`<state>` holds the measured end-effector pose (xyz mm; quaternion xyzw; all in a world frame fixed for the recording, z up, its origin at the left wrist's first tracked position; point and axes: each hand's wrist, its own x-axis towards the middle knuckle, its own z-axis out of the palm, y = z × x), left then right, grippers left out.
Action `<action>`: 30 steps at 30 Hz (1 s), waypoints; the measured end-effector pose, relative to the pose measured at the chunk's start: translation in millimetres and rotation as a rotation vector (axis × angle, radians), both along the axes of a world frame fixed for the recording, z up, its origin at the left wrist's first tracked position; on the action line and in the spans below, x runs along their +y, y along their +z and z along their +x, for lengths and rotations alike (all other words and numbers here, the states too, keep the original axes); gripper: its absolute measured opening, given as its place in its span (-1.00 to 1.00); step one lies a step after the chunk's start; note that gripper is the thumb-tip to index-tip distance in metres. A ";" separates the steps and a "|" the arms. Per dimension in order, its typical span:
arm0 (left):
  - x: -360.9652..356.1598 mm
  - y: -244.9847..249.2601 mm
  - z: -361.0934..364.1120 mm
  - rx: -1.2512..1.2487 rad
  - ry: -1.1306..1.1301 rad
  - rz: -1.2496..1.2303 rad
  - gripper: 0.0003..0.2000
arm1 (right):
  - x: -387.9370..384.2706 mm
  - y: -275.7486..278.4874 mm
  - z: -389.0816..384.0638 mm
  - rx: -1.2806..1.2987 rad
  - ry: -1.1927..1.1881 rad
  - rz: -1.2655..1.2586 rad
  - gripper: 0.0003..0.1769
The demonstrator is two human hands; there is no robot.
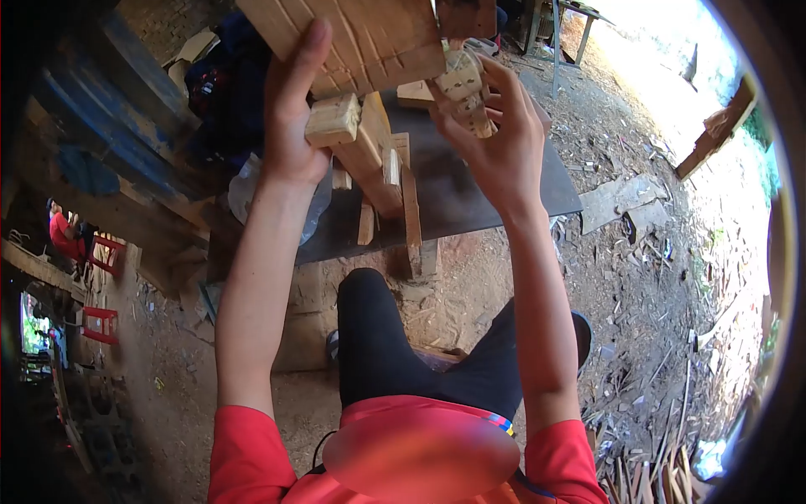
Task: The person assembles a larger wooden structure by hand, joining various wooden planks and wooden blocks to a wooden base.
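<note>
My left hand (294, 118) grips a broad wooden block (378, 42) with lines cut into its face. Its thumb lies along the near side, and the other fingers are hidden behind the wood. Closed around a pale, rounded piece with dark marks (462, 80) is my right hand (504, 139), close to the block's right edge; I cannot tell what kind of piece it is. Below the block, a short pale wood piece (332, 122) sits against my left palm. A thick wooden beam (369, 168) slopes down beneath it to the dark tabletop (462, 202).
Narrow wood strips (410, 197) stand by the beam at the table's near edge. Clear plastic (315, 210) lies to its left. Scrap boards (621, 202) and chips litter the ground at right. Red stools (101, 323) and a seated person (65, 231) are far left.
</note>
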<state>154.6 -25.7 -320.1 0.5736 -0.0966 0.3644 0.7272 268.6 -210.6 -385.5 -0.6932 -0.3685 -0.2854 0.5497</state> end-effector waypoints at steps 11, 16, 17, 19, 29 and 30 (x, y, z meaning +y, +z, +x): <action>-33.6 9.8 3.9 0.034 0.080 0.015 -0.34 | -1.4 -8.5 -28.4 0.138 0.102 0.032 -0.24; -29.8 11.0 -0.1 -0.046 -0.002 0.184 -0.31 | -2.1 -11.7 -26.5 0.160 0.124 0.063 -0.22; -30.8 11.2 0.2 -0.038 0.010 0.179 -0.31 | -2.4 -11.8 -25.8 0.169 0.134 0.075 -0.22; -32.3 10.5 1.6 -0.057 0.016 0.180 -0.32 | -2.5 -12.5 -24.7 0.165 0.130 0.067 -0.22; -33.2 13.0 1.2 -0.058 0.001 0.253 -0.37 | 0.7 -10.6 -29.1 0.210 0.180 0.097 -0.26; -31.9 13.0 0.9 -0.036 0.005 0.261 -0.36 | 2.1 -11.3 -29.0 0.212 0.179 0.108 -0.26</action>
